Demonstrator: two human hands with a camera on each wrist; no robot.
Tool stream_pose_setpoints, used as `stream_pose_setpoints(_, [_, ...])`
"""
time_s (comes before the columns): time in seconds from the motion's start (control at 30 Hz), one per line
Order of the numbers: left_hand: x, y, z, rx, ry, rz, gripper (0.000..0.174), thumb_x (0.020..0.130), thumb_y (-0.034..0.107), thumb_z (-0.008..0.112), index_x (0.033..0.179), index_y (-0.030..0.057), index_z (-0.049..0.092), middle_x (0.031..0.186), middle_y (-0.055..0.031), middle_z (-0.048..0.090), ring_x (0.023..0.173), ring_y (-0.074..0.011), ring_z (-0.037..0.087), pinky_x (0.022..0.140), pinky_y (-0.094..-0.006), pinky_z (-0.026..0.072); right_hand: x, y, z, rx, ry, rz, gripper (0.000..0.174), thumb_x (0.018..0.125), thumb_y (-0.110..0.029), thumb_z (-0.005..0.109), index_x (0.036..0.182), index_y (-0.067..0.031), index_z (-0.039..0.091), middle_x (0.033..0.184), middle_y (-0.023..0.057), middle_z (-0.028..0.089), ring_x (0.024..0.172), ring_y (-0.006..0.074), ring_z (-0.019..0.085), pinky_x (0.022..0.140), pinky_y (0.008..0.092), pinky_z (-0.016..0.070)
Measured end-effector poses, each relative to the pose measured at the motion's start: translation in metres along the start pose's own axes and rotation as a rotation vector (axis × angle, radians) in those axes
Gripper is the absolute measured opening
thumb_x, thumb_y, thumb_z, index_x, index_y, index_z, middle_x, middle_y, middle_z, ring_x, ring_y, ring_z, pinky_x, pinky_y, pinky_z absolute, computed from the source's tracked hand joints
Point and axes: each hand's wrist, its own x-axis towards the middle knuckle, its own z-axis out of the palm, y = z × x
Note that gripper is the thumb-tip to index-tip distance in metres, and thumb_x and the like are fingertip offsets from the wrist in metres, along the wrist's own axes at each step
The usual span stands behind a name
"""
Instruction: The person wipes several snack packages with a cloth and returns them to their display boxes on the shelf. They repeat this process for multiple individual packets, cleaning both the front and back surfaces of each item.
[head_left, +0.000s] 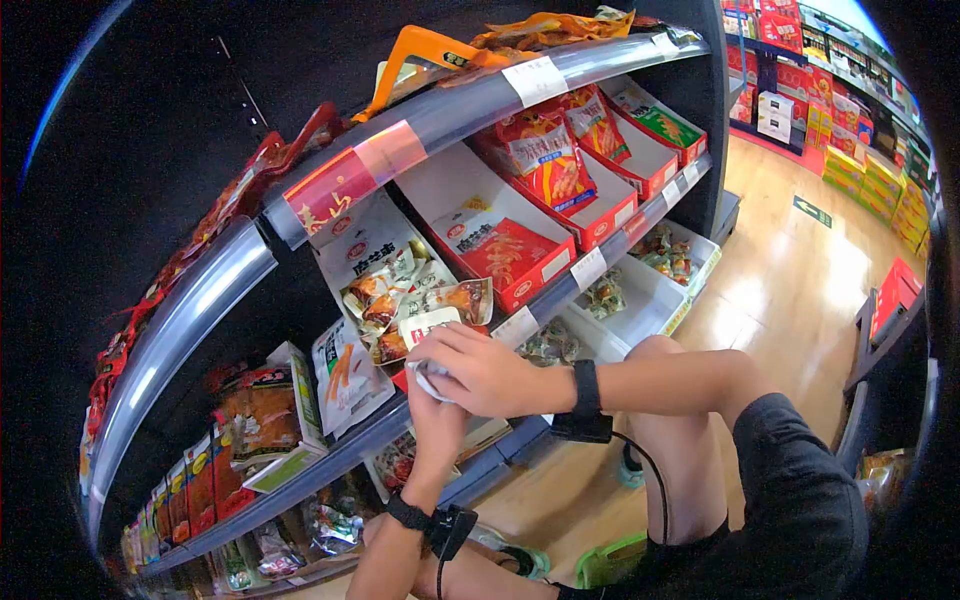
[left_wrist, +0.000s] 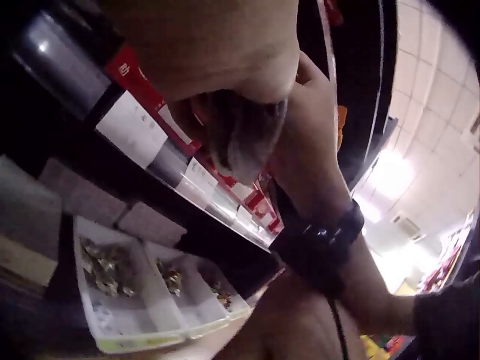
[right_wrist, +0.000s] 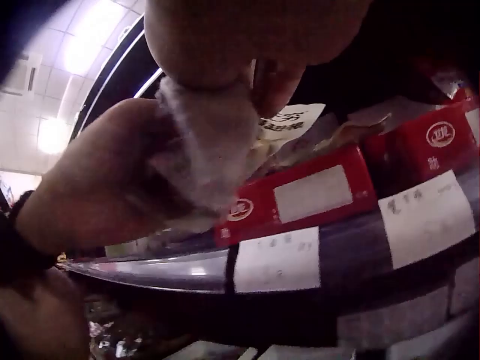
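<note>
Both hands meet at the front edge of a snack shelf, around a crumpled white cloth (right_wrist: 206, 142). In the head view my right hand (head_left: 490, 370) lies over the cloth, fingers bent. Below it my left hand (head_left: 437, 425) grips the cloth from underneath, partly hidden by the right hand. A greyish fold of the cloth (left_wrist: 244, 139) hangs between the hands in the left wrist view. Just behind them, small snack packets (head_left: 380, 295) with brown food pictures lie in an open box. A white packet (head_left: 345, 375) with a sausage-like picture leans to the left.
Red-fronted boxes (head_left: 600, 228) with snack bags line the shelf to the right. Price labels (right_wrist: 277, 259) run along its edge. Lower down is a white divided bin (head_left: 640, 300) of wrapped pieces. A curved upper shelf rail (head_left: 450, 100) overhangs the boxes.
</note>
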Motion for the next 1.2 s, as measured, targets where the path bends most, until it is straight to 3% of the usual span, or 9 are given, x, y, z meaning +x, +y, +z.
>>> stream_pose_setpoints(0.1, [0.002, 0.006, -0.006, -0.012, -0.029, 0.008, 0.056, 0.084, 0.008, 0.063, 0.133, 0.0018, 0.036, 0.121, -0.012, 0.051, 0.111, -0.0183, 0.052, 0.093, -0.0324, 0.0448, 0.002, 0.01, -0.002, -0.05, -0.03, -0.178, 0.031, 0.077, -0.008, 0.063, 0.107, -0.0042, 0.057, 0.1, 0.0119, 0.056, 0.094, 0.0309, 0.057, 0.082, 0.0386, 0.0481])
stream_pose_setpoints(0.3, [0.001, -0.002, -0.007, 0.064, -0.167, -0.021, 0.073, 0.078, 0.009, 0.07, 0.14, -0.0005, 0.031, 0.13, -0.0132, 0.048, 0.122, -0.0219, 0.046, 0.102, -0.0349, 0.0383, 0.011, 0.056, -0.022, -0.277, -0.022, -0.142, 0.029, 0.073, -0.014, 0.061, 0.1, -0.005, 0.058, 0.099, 0.0119, 0.055, 0.091, 0.0311, 0.057, 0.076, 0.0396, 0.0489])
stream_pose_setpoints(0.47, [-0.008, -0.013, -0.008, 0.128, -0.195, 0.022, 0.048, 0.079, 0.002, 0.064, 0.124, 0.0004, 0.048, 0.125, -0.0121, 0.052, 0.114, -0.0206, 0.053, 0.096, -0.0336, 0.0425, -0.013, 0.002, -0.004, -0.053, -0.177, -0.147, 0.034, 0.075, -0.009, 0.059, 0.108, -0.0033, 0.054, 0.107, 0.0146, 0.053, 0.102, 0.0332, 0.055, 0.085, 0.0396, 0.0488])
stream_pose_setpoints(0.6, [-0.002, -0.012, -0.009, 0.145, -0.067, 0.116, 0.034, 0.08, 0.003, 0.065, 0.113, 0.0025, 0.056, 0.111, -0.01, 0.059, 0.105, -0.0214, 0.058, 0.087, -0.0338, 0.0462, -0.011, -0.003, -0.006, 0.043, -0.191, -0.171, 0.039, 0.074, -0.007, 0.059, 0.113, -0.0014, 0.053, 0.109, 0.0154, 0.053, 0.105, 0.0336, 0.053, 0.092, 0.0404, 0.0446])
stream_pose_setpoints(0.9, [-0.003, -0.012, -0.01, 0.493, -0.085, 0.355, 0.033, 0.079, 0.006, 0.067, 0.11, 0.0029, 0.057, 0.111, -0.0106, 0.06, 0.101, -0.0192, 0.059, 0.087, -0.0332, 0.0469, -0.004, -0.006, -0.017, 0.062, -0.195, -0.197, 0.039, 0.076, -0.012, 0.061, 0.112, -0.0012, 0.052, 0.11, 0.015, 0.053, 0.102, 0.0329, 0.053, 0.091, 0.0397, 0.0445])
stream_pose_setpoints(1.0, [-0.005, -0.018, -0.006, 0.049, -0.022, 0.097, 0.034, 0.079, 0.007, 0.068, 0.11, 0.0016, 0.056, 0.107, -0.0101, 0.061, 0.096, -0.0173, 0.059, 0.085, -0.0321, 0.0473, -0.006, 0.012, -0.01, 0.034, -0.178, -0.196, 0.038, 0.075, -0.015, 0.063, 0.109, -0.0027, 0.052, 0.108, 0.0149, 0.054, 0.1, 0.0326, 0.055, 0.087, 0.0397, 0.0468])
stream_pose_setpoints(1.1, [-0.001, 0.016, 0.003, 0.164, -0.039, -0.146, 0.038, 0.077, 0.007, 0.069, 0.112, -0.0005, 0.055, 0.104, -0.0097, 0.061, 0.093, -0.0166, 0.059, 0.083, -0.0314, 0.0478, -0.004, 0.037, -0.009, -0.022, -0.138, -0.107, 0.033, 0.076, -0.014, 0.064, 0.106, -0.0046, 0.053, 0.103, 0.0144, 0.053, 0.097, 0.033, 0.056, 0.082, 0.0402, 0.0486])
stream_pose_setpoints(1.13, [0.003, -0.001, 0.003, 0.151, -0.033, -0.003, 0.049, 0.078, 0.016, 0.075, 0.117, -0.0021, 0.052, 0.103, -0.0067, 0.06, 0.088, -0.0124, 0.059, 0.078, -0.0268, 0.0487, -0.002, 0.041, -0.011, -0.044, -0.131, -0.058, 0.033, 0.077, -0.014, 0.065, 0.106, -0.005, 0.053, 0.102, 0.0138, 0.053, 0.097, 0.0327, 0.056, 0.082, 0.0399, 0.0484])
stream_pose_setpoints(1.2, [-0.001, 0.008, 0.005, 0.129, -0.055, 0.0, 0.052, 0.077, 0.016, 0.076, 0.118, -0.0028, 0.05, 0.104, -0.0074, 0.06, 0.09, -0.0124, 0.059, 0.08, -0.0274, 0.0487, 0.01, 0.057, -0.021, -0.125, -0.05, 0.017, 0.031, 0.077, -0.013, 0.065, 0.106, -0.0057, 0.054, 0.1, 0.0134, 0.052, 0.095, 0.0321, 0.057, 0.079, 0.0402, 0.0489])
